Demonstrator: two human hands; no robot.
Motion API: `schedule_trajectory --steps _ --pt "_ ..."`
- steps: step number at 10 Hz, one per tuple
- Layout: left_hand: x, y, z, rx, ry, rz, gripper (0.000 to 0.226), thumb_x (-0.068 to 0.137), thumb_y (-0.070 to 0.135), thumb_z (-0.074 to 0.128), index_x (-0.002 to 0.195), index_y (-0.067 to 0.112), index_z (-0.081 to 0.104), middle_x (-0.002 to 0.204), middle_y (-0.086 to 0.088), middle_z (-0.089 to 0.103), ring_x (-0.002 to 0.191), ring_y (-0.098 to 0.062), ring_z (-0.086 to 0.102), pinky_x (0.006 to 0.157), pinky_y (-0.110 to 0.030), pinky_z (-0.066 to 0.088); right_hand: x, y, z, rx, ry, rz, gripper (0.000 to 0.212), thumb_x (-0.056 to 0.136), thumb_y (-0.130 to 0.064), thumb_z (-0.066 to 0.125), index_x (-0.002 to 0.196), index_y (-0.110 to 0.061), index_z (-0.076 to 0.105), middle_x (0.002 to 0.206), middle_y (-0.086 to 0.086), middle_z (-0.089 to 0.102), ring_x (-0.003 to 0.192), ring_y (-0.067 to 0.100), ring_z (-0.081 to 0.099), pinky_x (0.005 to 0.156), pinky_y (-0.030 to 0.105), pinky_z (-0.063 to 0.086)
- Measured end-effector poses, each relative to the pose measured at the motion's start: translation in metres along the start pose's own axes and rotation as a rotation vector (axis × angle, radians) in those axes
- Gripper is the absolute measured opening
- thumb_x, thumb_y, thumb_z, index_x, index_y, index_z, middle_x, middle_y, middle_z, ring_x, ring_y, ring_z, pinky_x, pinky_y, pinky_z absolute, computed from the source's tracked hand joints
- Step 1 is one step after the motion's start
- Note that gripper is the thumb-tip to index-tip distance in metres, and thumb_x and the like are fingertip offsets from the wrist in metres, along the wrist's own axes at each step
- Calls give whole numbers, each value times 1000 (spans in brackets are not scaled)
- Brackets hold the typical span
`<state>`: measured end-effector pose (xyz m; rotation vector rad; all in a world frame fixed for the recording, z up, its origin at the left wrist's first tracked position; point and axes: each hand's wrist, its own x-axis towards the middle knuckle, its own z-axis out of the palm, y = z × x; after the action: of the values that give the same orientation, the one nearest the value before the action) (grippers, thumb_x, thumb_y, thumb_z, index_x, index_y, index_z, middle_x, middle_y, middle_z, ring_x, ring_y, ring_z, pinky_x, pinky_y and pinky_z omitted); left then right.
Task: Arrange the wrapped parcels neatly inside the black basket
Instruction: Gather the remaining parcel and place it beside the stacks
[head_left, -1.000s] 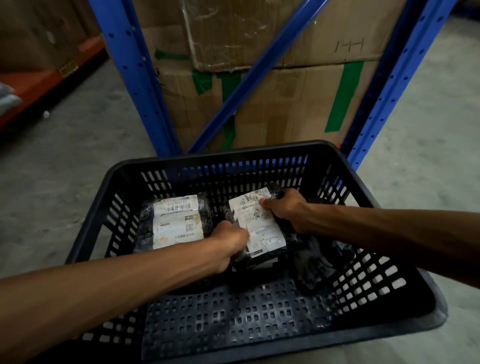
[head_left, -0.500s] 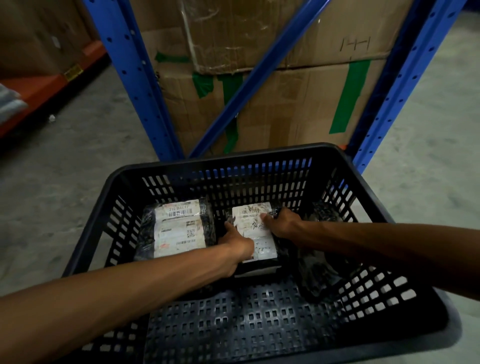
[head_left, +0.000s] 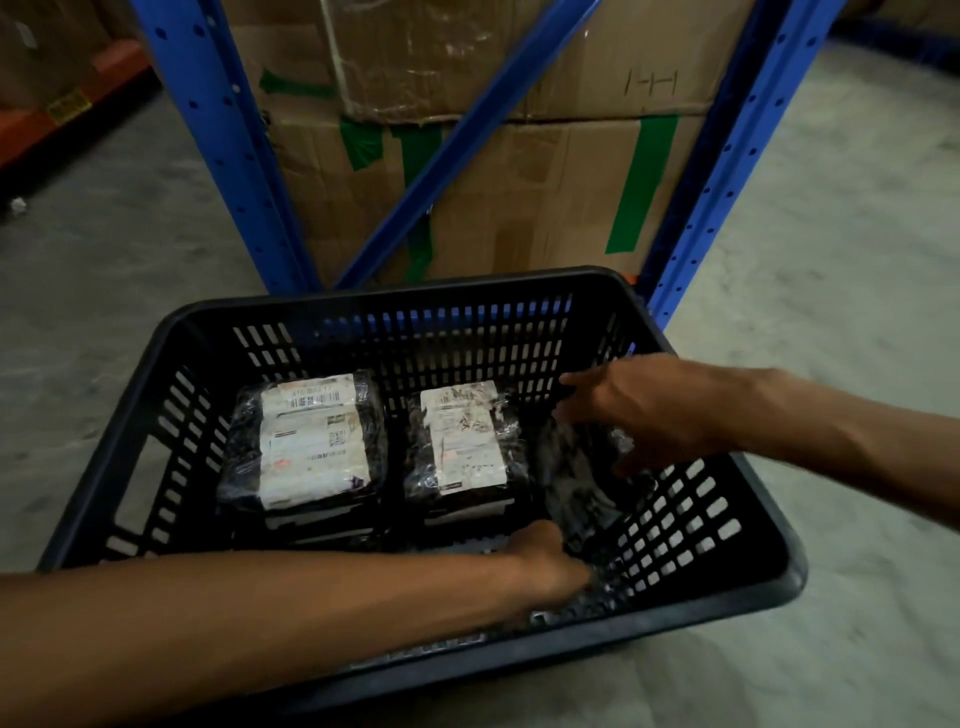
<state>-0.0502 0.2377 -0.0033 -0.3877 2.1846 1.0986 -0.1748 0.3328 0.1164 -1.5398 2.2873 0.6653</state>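
Note:
A black slatted basket (head_left: 395, 301) stands on the floor in front of me. Two parcels in shiny black wrap with white labels lie flat side by side at its far wall: the left parcel (head_left: 306, 441) and the middle parcel (head_left: 465, 441). A third parcel (head_left: 587, 483), black with no label showing, leans tilted against the right wall. My left hand (head_left: 545, 569) grips its near lower end. My right hand (head_left: 639, 410) rests on its upper far edge with the fingers spread; whether it grips the parcel is unclear.
Blue steel rack uprights (head_left: 223, 145) and a diagonal brace stand just behind the basket, with stacked cardboard boxes (head_left: 519, 197) taped in green inside. Grey concrete floor (head_left: 831, 260) lies on both sides. An orange shelf beam (head_left: 62, 114) runs at the far left.
Both hands let go of the middle labelled parcel, which now lies flat beside the left one. They moved right onto the unlabelled black parcel at the right wall.

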Motion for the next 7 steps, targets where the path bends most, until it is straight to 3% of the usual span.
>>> schedule_trajectory --steps 1,2,3,4,5,6,7 --pt "17 11 11 -1 68 2 13 88 23 64 92 10 64 93 -12 62 114 -35 65 94 -37 50 8 -15 38 -176 -16 -69 58 88 -29 59 143 -15 46 158 4 36 151 22 19 121 40 26" --pt "31 13 22 -89 192 -65 12 84 29 68 84 18 64 91 -6 68 108 -26 70 88 -33 54 22 -21 66 -226 16 -55 48 96 -19 44 143 -10 48 160 11 31 153 26 12 124 41 15" --pt "46 17 35 -82 247 -102 17 84 33 69 86 16 70 104 -11 76 104 -24 70 86 -33 55 31 -18 79 -226 15 8 44 99 -20 39 140 -8 52 157 15 36 151 30 18 122 43 17" --pt "51 16 40 -72 360 -88 36 85 34 68 109 7 73 114 -14 74 109 -27 68 91 -35 52 31 -18 80 -252 20 -31 45 97 -20 42 139 -6 53 154 19 39 146 35 28 120 47 23" --pt "47 12 35 -72 407 -102 40 84 37 70 108 6 74 111 -14 75 107 -27 70 85 -33 53 27 -15 68 -268 14 -92 40 94 -23 45 128 -11 61 141 14 54 135 34 45 111 46 40" --pt "32 4 17 -44 413 7 43 81 47 70 90 5 76 94 -12 77 91 -24 74 73 -34 55 22 -5 32 -113 -92 -102 31 83 -34 58 111 -24 68 110 0 71 104 26 68 84 39 60" --pt "2 -8 -8 -40 375 125 41 83 54 64 88 14 72 88 -3 76 84 -17 71 68 -32 53 22 13 -9 179 -201 -135 48 74 -38 76 120 -34 65 105 -9 74 96 15 69 82 28 57"
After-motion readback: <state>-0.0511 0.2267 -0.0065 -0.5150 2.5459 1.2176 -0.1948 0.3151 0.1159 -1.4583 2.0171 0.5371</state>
